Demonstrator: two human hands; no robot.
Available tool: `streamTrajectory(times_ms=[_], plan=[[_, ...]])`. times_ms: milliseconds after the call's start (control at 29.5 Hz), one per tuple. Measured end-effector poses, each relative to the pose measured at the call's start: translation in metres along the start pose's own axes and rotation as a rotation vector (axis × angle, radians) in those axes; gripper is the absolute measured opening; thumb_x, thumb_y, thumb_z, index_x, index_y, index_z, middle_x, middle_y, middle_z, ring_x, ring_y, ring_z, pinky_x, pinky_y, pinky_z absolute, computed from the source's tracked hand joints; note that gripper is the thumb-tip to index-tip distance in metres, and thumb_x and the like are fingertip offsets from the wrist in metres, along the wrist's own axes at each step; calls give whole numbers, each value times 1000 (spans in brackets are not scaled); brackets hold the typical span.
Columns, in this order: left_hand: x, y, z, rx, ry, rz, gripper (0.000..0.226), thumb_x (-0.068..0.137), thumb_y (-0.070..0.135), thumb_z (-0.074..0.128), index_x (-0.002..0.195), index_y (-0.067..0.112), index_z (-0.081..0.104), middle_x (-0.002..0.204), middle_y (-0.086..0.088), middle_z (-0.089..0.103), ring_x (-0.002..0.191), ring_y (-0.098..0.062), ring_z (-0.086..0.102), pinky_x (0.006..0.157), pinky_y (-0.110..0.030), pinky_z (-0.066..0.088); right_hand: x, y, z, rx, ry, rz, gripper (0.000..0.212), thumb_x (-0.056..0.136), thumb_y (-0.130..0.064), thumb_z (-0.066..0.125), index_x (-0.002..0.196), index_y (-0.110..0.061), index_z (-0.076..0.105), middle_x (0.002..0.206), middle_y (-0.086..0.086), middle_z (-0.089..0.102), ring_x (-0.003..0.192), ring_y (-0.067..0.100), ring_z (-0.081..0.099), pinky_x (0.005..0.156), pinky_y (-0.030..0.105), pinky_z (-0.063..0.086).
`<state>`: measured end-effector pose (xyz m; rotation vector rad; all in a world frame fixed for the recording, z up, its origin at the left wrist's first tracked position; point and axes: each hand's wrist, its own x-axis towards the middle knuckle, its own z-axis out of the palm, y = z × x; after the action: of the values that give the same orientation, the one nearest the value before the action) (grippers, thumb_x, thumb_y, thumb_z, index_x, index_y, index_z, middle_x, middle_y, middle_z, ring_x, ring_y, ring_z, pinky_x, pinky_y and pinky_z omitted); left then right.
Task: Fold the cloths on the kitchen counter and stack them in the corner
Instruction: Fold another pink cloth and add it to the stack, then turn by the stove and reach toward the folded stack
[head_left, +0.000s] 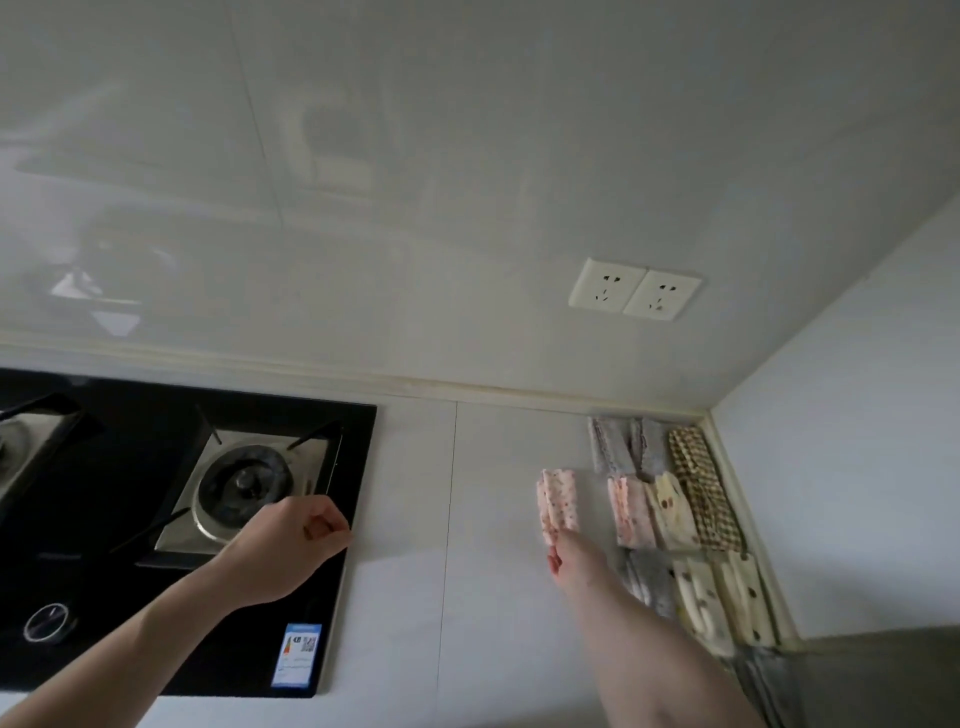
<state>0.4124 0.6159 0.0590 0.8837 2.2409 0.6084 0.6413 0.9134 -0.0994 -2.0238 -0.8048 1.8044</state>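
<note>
Head view: about nine folded cloths lie in the counter's right corner: three grey (605, 444), one brown-checked (701, 483), one pink-patterned (631, 512), three or four cream spotted (675, 512). One more folded pink dotted cloth (557, 501) is held at its near end by the right hand (563, 556), apart from the rest. The left hand (296, 540) hovers curled, holding nothing, over the black glass gas hob (130, 519). The counter (415, 571) is pale; two white sockets (635, 288) sit on the glossy wall.

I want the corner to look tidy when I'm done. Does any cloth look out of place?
Yes: one pink spotted folded cloth lies apart on the counter, left of the folded cloths lined up along the corner wall. The right hand touches its near end; whether it grips is unclear.
</note>
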Motion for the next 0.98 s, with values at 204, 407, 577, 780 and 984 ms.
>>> streamTrajectory(times_ms=[204,407,577,780,984], plan=[[-3,-1,7,-1,-16,-47,5,93,28,72,91,33,73,81,13,75,75,1,69,77,-27,59,26,-43,16,141,-64,15,32,100,3,49,128,-8,60,87,3,57,71,12,54,46,16,49],[-8,-9,6,-13,25,-57,8,92,30,75,86,35,73,79,20,73,73,2,68,70,-22,54,53,-81,24,139,-105,-8,38,102,-2,56,140,-9,53,88,2,56,70,10,53,36,12,45],[-15,-13,1,-23,39,-50,10,93,27,73,87,34,73,80,21,74,75,1,69,74,-25,57,59,-85,27,60,-90,-114,31,101,2,53,132,-5,56,96,6,60,71,11,58,35,14,44],[-39,-26,-7,-37,58,-68,8,92,28,74,86,33,73,81,16,74,75,-2,69,76,-31,59,-6,-32,36,-325,-49,-262,54,85,-1,52,138,-9,42,80,19,52,55,24,57,31,21,41],[-79,-54,-28,-62,136,-90,3,90,28,74,91,30,72,83,14,73,79,7,66,74,-16,54,-91,61,92,-492,-358,-391,62,91,7,50,149,-14,40,130,12,58,62,21,62,52,28,49]])
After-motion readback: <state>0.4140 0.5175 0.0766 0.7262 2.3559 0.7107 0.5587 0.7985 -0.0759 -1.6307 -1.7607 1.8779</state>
